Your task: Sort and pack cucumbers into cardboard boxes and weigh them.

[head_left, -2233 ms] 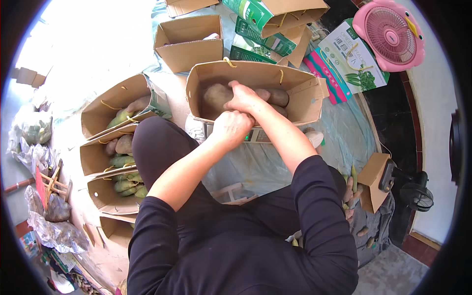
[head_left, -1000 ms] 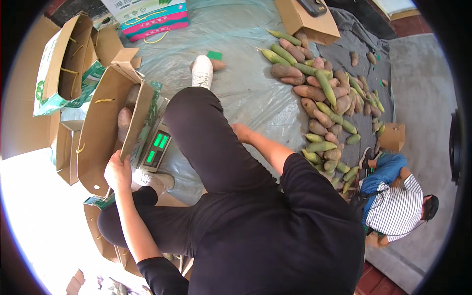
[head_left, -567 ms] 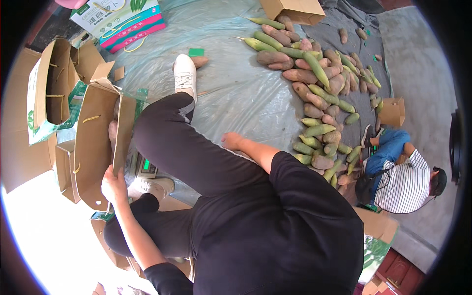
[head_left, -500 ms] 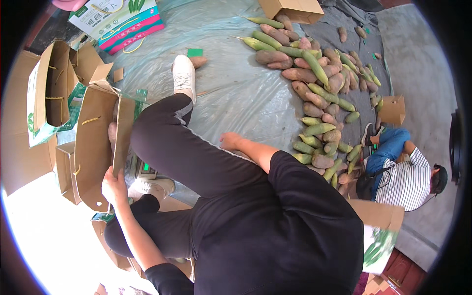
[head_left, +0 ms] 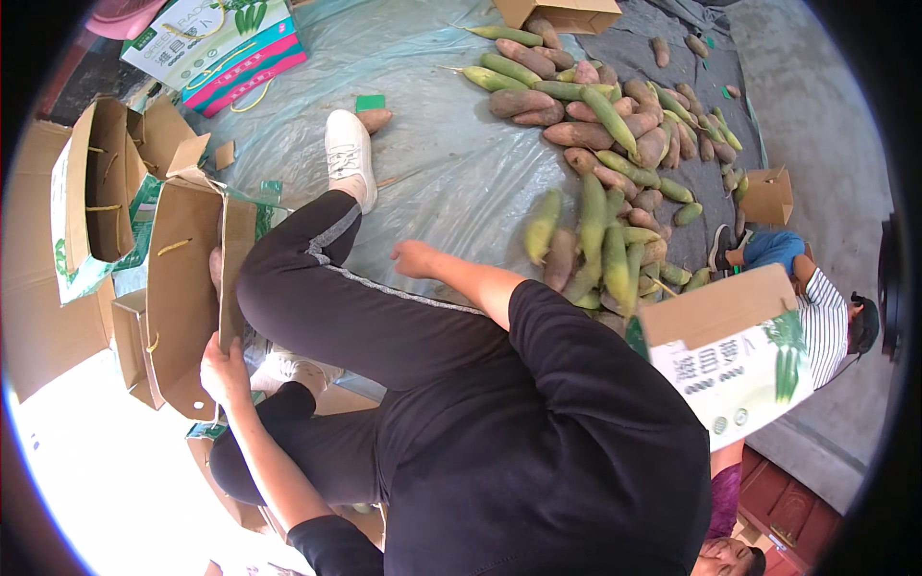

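My left hand (head_left: 225, 372) grips the near edge of an open cardboard carton (head_left: 182, 298), fingers wrapped round its side wall. Inside the carton a pinkish root (head_left: 217, 269) partly shows; the rest is hidden by the wall. My right hand (head_left: 415, 259) hovers beyond my right thigh, over the clear plastic sheet (head_left: 442, 182). Its fingers look curled, with nothing visible in them. To its right lies a long heap of green radishes (head_left: 610, 120) and pinkish-brown roots (head_left: 576, 134). Several radishes (head_left: 605, 240) at the heap's near end are smeared by motion.
A co-worker in a purple sleeve (head_left: 727, 499) is at the lower right, beside a raised, tilted white-and-green carton (head_left: 730, 355). Another person in a striped shirt (head_left: 828, 326) sits beyond it. More cartons (head_left: 96, 192) stand at left; printed gift boxes (head_left: 230, 48) lie at the back.
The white-and-green carton at right has risen and tipped; radishes have come down onto the heap's near end. My right hand has moved slightly left and up. My left hand keeps its grip.
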A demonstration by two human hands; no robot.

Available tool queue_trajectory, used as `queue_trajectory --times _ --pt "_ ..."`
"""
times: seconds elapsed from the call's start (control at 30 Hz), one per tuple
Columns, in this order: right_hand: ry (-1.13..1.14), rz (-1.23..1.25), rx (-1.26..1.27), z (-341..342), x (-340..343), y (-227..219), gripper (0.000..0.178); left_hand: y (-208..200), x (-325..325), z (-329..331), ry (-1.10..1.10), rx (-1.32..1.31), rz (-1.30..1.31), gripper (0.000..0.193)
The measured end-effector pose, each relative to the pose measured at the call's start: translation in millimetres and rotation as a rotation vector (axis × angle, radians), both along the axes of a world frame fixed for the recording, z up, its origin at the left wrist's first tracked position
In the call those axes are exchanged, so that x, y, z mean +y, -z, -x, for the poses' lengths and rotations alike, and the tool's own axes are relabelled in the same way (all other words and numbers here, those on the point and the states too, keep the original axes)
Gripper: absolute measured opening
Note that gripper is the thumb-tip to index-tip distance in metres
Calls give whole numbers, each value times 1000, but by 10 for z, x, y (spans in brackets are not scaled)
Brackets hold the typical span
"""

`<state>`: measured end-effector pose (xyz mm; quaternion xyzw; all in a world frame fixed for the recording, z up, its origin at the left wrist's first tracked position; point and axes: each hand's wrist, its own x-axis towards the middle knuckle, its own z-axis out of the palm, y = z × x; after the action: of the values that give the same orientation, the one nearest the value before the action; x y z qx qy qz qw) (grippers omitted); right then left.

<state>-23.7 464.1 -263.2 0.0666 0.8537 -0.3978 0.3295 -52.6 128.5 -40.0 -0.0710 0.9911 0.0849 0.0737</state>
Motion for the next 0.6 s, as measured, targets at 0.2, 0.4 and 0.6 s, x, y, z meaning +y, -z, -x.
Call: queue_trajectory --times 0.2,0.4,0.6 --pt "-3 11 66 -59 106 260 36 45 85 53 42 15 12 23" --pt "-18 -111 23 -115 308 98 35 13 -31 -35 29 65 55 21" --pt "92 -221 -40 -222 894 139 33 39 29 12 26 49 13 21"
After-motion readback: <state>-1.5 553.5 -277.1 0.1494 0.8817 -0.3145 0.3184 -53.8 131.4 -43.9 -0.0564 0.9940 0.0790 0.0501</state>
